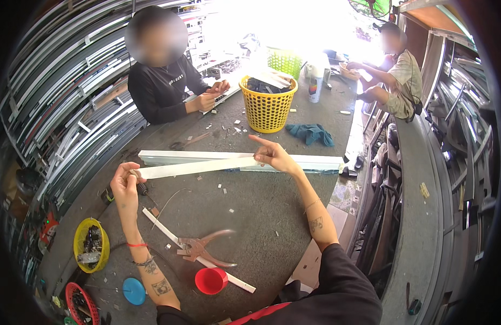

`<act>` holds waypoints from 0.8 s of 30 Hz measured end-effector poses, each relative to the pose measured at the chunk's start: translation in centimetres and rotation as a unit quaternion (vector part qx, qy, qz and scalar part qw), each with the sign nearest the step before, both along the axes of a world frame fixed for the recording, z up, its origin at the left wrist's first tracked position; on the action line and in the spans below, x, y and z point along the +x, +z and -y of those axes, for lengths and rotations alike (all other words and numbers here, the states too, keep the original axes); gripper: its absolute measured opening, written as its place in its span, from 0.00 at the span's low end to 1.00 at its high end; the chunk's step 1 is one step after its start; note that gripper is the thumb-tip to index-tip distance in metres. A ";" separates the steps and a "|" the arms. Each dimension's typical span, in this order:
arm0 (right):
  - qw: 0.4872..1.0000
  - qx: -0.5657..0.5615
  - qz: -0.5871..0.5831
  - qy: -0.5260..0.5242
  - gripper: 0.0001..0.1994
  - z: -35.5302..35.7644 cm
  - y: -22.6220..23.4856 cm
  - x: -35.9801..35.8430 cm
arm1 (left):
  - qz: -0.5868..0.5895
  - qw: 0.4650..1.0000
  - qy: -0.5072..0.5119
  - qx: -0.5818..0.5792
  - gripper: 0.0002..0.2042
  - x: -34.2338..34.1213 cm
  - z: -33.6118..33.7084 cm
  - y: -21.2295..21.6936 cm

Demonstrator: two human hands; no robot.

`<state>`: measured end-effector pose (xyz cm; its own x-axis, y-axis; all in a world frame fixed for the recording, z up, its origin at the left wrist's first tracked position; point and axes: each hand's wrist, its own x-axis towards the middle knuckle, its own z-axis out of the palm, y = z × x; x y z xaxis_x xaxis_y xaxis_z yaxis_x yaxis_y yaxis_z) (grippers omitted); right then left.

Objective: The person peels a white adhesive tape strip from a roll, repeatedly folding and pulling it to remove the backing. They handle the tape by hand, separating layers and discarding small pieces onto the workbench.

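A flat white strip (199, 167) stretches between my two hands above the dark table. My left hand (126, 181) pinches its left end between thumb and fingers. At the other end, my right hand (275, 155) grips the strip, its index finger sticking out to the left. Just behind lie long white profiles (310, 161), partly covered by the strip and my right hand. Nearer me, metal hand pliers (199, 250) rest with handles spread across a narrow white bar (237, 280). Beside the bar is a red cup (211, 280). Part of a dark tool (142, 189) shows behind my left hand.
A yellow basket (268, 111) of dark pieces stands beyond the profiles, near a teal cloth (310, 134) and a spray can (315, 89). At left are a small yellow basket (106, 244), a red basket (72, 292) and a blue disc (134, 291). Two people sit across the table.
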<state>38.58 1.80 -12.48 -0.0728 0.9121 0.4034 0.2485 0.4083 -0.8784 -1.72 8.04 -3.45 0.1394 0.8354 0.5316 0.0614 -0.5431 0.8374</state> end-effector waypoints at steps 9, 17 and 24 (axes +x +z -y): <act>0.996 0.043 0.009 -0.080 0.30 -0.2 0.4 0.4 | -0.129 0.989 0.074 0.002 0.13 0.3 1.1 0.5; 0.960 0.174 -0.025 -0.217 0.26 0.5 1.5 -0.4 | -0.082 0.995 0.041 0.041 0.17 0.5 0.8 0.2; 0.922 0.253 -0.001 -0.293 0.19 0.9 1.6 -1.3 | -0.191 0.968 0.138 0.087 0.16 0.7 -0.1 -1.0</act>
<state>37.29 0.95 -10.87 0.3738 0.4895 0.7878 0.5545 0.5629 -0.6129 -0.97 8.14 -4.41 0.1380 0.7712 0.6215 0.5110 -0.5930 0.6223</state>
